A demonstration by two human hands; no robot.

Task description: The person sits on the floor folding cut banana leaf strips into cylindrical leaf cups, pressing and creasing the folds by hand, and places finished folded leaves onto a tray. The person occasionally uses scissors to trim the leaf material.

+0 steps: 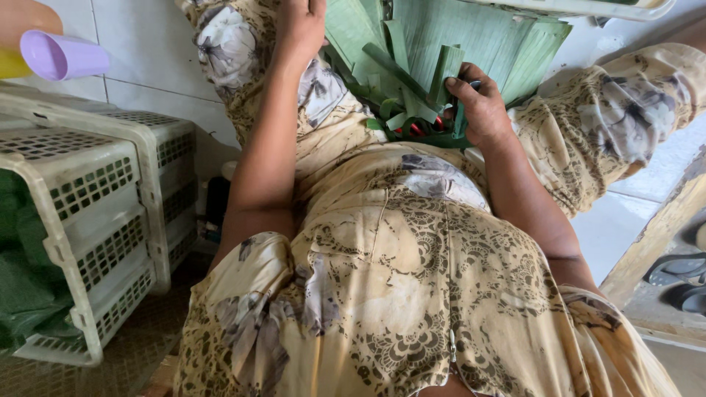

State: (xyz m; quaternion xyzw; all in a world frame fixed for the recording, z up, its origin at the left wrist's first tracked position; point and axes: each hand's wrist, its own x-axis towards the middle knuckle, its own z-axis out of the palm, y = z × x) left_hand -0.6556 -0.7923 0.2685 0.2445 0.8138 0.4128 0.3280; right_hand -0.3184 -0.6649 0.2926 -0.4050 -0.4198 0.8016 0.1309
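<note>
Head view, crates: two pale plastic lattice crates (110, 213) stood side by side at the person's left, against the tiled wall; dark green folded leaves (26, 272) filled the nearer one.
Head view, cup: a lilac plastic cup (59, 55) lay on its side at the top left corner, its mouth facing the camera, above the crates.
Head view, tray: the rim of a whitish tray (588, 9) crossed the top edge, beyond the leaves.
Leaf pile: broad pale green banana leaves (471, 37) lay spread over the lap between the knees, with narrow cut leaf strips (401, 88) heaped loosely on top, some folded and standing up.
Right hand: the right hand (478, 103) was closed around a bunch of the strips, the thumb pressed on top; something red showed just under them, too hidden to tell.
Left hand: the left hand (301, 22) rested at the left edge of the leaves, cut off by the frame, so I could not tell its grip.
Dress: a beige flowered dress (397, 294) covered the lap.
</note>
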